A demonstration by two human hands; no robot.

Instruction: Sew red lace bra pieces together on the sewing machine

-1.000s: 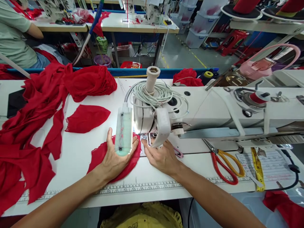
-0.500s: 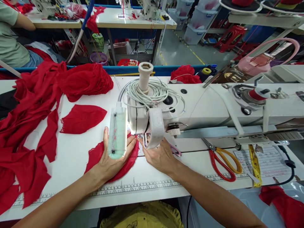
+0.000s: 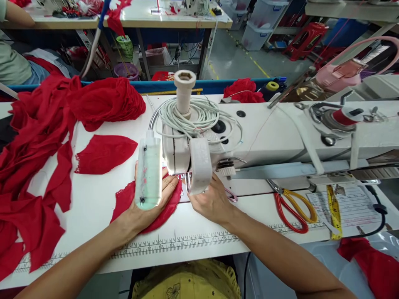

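A white sewing machine (image 3: 264,126) reaches in from the right, its needle end over a red fabric piece (image 3: 166,215) on the table. My left hand (image 3: 139,216) lies flat on that piece with fingers stretched toward the presser foot (image 3: 182,177). A pale green lamp (image 3: 149,172) covers part of this hand. My right hand (image 3: 212,203) is closed, fingers curled, at the right of the needle area. A white machine part (image 3: 200,166) hides its fingertips, so what they hold cannot be seen.
A second cut red piece (image 3: 106,154) and heaped red fabric (image 3: 34,145) lie at left. Scissors (image 3: 291,207), a yellow tape measure (image 3: 334,214) and a written sheet (image 3: 358,207) are at right. A ruler strip (image 3: 174,245) runs along the front edge. A person's arm (image 3: 18,14) shows beyond.
The camera view has shifted slightly. Both hands stay at nearly the same place by the presser foot, and the red fabric piece shows little visible movement.
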